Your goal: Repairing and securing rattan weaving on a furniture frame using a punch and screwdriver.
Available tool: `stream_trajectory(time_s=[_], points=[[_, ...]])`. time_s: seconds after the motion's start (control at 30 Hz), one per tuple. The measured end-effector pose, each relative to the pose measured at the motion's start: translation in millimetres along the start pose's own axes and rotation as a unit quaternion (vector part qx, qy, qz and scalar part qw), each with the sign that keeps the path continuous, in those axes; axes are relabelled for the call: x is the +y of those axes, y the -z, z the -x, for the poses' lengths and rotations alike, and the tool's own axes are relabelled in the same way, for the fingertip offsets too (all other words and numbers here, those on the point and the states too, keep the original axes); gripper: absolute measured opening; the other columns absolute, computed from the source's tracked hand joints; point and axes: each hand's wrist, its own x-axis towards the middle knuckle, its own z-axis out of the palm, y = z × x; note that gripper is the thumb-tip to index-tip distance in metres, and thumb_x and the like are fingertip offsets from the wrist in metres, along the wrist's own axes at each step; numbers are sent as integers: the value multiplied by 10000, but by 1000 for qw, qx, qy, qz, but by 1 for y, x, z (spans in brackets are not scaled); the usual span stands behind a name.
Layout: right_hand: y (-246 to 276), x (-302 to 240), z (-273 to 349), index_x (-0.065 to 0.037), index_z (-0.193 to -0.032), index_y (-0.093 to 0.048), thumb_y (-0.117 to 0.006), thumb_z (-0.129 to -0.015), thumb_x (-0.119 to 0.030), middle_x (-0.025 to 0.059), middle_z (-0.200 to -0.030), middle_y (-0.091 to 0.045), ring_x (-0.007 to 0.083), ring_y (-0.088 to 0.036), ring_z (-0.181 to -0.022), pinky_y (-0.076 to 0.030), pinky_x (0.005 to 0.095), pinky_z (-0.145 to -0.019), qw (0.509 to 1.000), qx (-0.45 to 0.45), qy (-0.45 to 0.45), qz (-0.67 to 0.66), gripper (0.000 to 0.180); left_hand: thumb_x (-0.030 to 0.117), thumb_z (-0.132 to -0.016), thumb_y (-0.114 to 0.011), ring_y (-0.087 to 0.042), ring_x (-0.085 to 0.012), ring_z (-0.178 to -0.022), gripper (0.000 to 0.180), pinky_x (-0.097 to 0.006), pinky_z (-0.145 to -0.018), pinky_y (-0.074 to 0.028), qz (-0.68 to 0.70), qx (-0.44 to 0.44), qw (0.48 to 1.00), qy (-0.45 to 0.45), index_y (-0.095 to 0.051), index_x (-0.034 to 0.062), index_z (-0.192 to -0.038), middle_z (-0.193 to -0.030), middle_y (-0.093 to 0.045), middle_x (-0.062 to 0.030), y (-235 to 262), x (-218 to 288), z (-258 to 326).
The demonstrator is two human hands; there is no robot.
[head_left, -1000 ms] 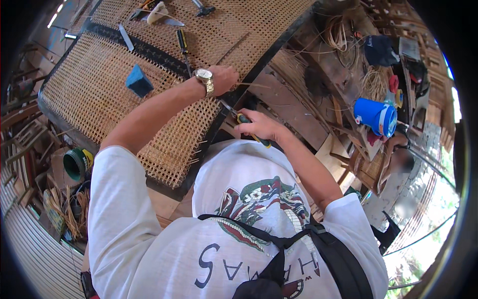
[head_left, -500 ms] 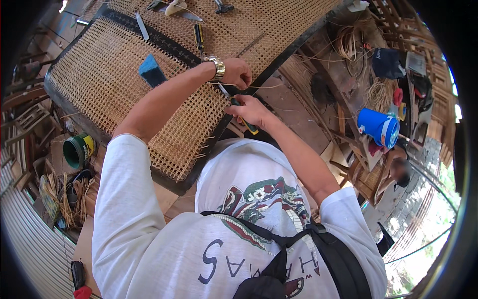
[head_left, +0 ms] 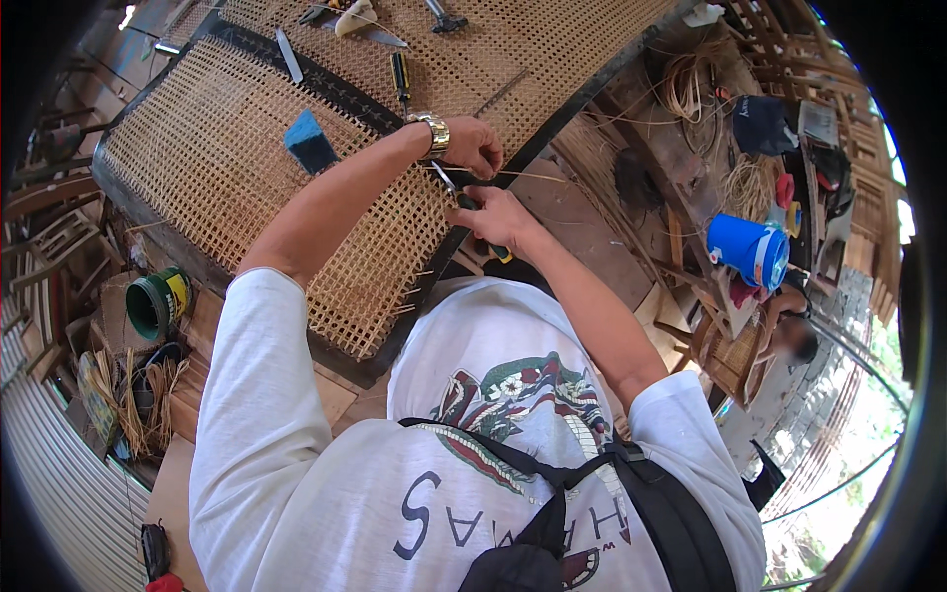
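Note:
My left hand (head_left: 472,148), with a gold watch at its wrist, is closed in a pinch on a thin cane strand (head_left: 538,178) whose end sticks out to the right. Just nearer to me, my right hand (head_left: 501,217) grips what look like pliers (head_left: 443,178); the metal tip points at the panel's edge, and the dark green and yellow handles are partly covered by my fingers. Both hands are over the right edge of a woven cane panel (head_left: 227,138) in a dark frame. Cut cane ends stick up along that edge.
On the panels lie a blue block (head_left: 310,143), a screwdriver (head_left: 400,77), a knife blade (head_left: 289,56) and a hammer (head_left: 446,18). A blue water jug (head_left: 745,252) and cane coils (head_left: 686,89) are at right, near another person (head_left: 789,321). A green bucket (head_left: 148,308) stands at left.
The view has shifted slightly, so the panel and tools sit a little further right and lower. My right hand has turned a little, hiding more of the pliers' handles. Both grips persist.

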Motion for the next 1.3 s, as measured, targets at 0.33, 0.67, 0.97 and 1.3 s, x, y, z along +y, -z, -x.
stream_trajectory(time_s=[0.33,0.67,0.97,1.3], points=[[8,-4,-8,88,-1434,-503,-792,-788,-444,84,-851,-690,139,-625,-638,-538,296,-661,999,-31,-8,-27,886,175,-869,-761,-653,-140,-793,189,-325,-773,-517,33,9,999,24,-724,59,-1014,-890,-748,-31,4,-2,-2],[9,5,-7,-2,-1403,-573,-788,-782,-434,228,-1161,-713,295,-740,-866,-569,368,-821,999,-49,-19,-15,787,222,-818,-763,-686,-169,-824,225,-344,-760,-534,7,10,1000,-2,-752,129,-1022,-911,-759,-29,4,-4,-4],[69,9,27,-84,-1302,-581,-814,-798,-389,151,-1027,-577,337,-604,-936,-515,423,-835,915,197,313,159,634,351,-974,-682,-632,-108,-739,327,-302,-616,-484,161,456,869,102,-648,33,-1041,-885,-705,-42,-10,-6,90],[80,16,-92,-137,-1365,-529,-739,-867,-439,127,-1223,-492,334,-511,-1121,-398,532,-1000,716,480,388,327,618,548,-1025,-471,-716,-214,-731,584,-414,-681,-523,131,428,802,396,-754,44,-946,-730,-739,-95,-63,18,108]])
